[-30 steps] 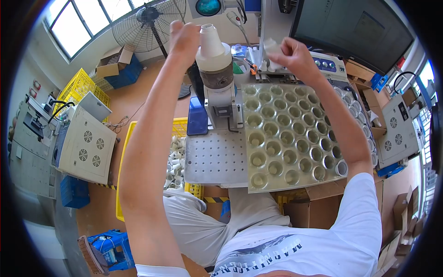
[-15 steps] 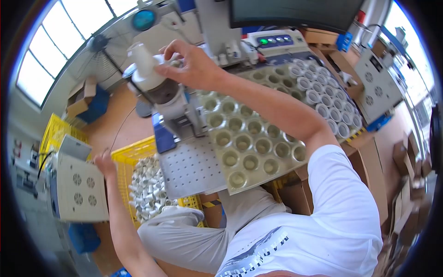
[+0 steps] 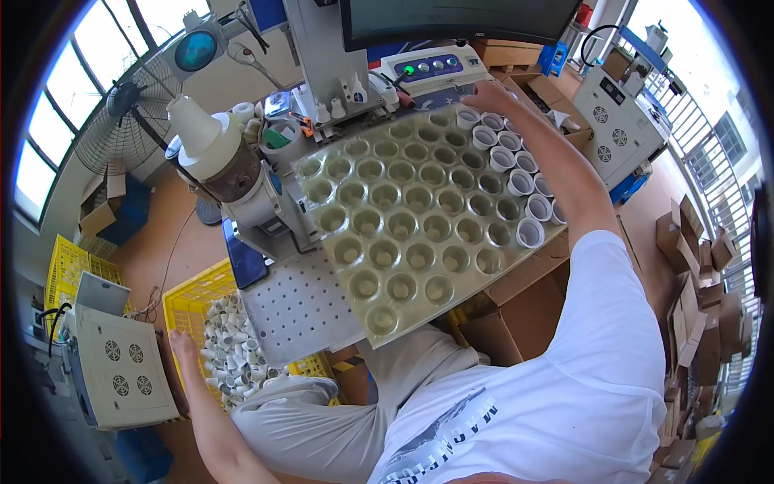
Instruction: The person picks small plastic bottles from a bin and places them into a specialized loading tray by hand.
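Note:
My right hand reaches to the far edge of the clear plastic tray, fingers curled together just above a white cup in the back row. What those fingers hold, if anything, is hidden. Several white cups fill the right part of the tray; the other round pockets show no cups. My left hand is closed beside the left rim of the yellow crate, its fingers mostly hidden. White cone-shaped parts lie heaped in that crate.
Left of the tray stands a machine with a white cone-shaped piece on its round head. A perforated metal plate sits in front of it. Behind are a control box and a monitor. A fan stands at left.
My right hand has left the white cone on the machine and moved right to the tray's far edge. My left hand stays by the crate. The view has shifted right.

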The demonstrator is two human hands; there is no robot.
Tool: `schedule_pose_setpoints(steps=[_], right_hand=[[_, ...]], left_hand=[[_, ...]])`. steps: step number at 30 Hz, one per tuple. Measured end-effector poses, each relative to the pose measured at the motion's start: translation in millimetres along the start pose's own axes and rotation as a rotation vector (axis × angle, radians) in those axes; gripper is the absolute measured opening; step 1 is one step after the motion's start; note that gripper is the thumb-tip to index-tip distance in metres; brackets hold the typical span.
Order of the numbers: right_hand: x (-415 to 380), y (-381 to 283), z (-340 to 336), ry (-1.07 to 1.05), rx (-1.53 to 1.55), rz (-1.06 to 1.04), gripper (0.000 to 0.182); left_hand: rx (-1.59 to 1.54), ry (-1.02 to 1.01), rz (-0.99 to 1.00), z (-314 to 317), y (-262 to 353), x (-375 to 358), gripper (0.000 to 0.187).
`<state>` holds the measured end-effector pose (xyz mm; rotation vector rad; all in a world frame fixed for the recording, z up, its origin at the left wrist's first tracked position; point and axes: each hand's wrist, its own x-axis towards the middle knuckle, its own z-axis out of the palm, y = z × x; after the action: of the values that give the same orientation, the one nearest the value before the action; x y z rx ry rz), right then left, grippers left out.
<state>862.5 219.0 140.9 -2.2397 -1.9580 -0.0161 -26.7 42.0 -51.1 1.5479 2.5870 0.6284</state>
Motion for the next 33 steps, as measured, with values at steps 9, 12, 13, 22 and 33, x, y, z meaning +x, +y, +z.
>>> schedule_pose_setpoints(steps=[9, 12, 13, 22, 33], right_hand=[[-16, -99, -40, -0.048, 0.354, -0.103, 0.045], [-46, -145, 0, 0.066, 0.500, -0.488, 0.052], [-60, -164, 6, 0.033, 0.550, -0.510, 0.053], [-112, -210, 43, 0.076, 0.681, -0.641, 0.033], [-117, -208, 39, 0.057, 0.698, -0.595, 0.034]], left_hand=[[-0.200, -0.122, -0.172, -13, -18, -19, 0.034], [-0.260, -0.154, -0.156, -15, -11, -21, 0.032], [-0.310, -0.173, -0.154, -16, -4, -24, 0.030], [-0.175, -0.149, -0.104, -3, -9, -31, 0.027], [0.193, -0.293, 0.095, -19, 15, -41, 0.017]])
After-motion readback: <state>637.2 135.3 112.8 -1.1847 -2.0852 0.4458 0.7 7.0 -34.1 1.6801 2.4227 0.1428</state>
